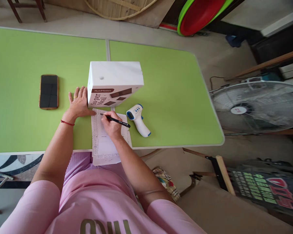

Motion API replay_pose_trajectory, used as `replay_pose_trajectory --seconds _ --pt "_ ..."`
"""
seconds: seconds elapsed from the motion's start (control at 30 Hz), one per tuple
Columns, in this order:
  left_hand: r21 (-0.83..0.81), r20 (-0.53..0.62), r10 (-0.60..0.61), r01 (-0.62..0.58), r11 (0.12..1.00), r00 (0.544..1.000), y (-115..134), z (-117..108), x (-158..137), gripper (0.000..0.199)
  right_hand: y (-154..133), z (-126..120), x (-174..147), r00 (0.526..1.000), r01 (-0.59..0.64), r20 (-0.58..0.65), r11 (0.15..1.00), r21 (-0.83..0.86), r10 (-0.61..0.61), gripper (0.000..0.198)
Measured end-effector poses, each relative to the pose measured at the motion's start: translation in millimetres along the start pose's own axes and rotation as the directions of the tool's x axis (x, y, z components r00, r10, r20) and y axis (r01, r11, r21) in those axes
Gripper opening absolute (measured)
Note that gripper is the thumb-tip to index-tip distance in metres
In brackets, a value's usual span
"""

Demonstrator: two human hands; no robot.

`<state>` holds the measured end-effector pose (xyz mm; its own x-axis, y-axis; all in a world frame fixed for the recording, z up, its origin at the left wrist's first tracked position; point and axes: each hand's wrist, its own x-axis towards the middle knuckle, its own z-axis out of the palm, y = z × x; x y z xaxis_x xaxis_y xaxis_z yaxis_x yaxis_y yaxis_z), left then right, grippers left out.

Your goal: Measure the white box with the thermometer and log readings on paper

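A black pen (117, 121) is held in my right hand (111, 127), its tip close to the upper part of a sheet of paper (104, 143) covered in handwriting. The sheet's lower end hangs past the table edge. My left hand (80, 103) lies with fingers spread on the table, its fingers against the left side of a white box (116, 74) marked "Super Meal" and its thumb at the paper's top left corner. To the right of the paper lies a white and blue infrared thermometer (138, 119).
A phone (49, 92) in a brown case lies on the green folding table (171, 91), left of my left hand. Beyond the table's right end stands a large fan (258, 107). Red and green basins (200, 16) lean at the back.
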<state>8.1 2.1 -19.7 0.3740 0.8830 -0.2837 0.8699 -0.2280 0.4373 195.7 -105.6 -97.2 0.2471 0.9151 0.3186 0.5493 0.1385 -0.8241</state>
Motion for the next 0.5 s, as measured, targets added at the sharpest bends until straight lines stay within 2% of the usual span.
replay_pose_trajectory --seconds 0.37,0.5 --pt "0.001 0.018 -0.024 0.024 1.000 1.000 2.3 -1.2 -0.3 0.147 -3.5 0.6 1.6 1.000 -0.027 0.014 1.000 -0.013 0.027 0.008" --pt "0.001 0.011 -0.011 0.011 1.000 1.000 1.6 -0.4 0.9 0.147 -8.4 -5.7 1.5 1.000 -0.010 -0.003 0.999 0.045 0.011 0.012"
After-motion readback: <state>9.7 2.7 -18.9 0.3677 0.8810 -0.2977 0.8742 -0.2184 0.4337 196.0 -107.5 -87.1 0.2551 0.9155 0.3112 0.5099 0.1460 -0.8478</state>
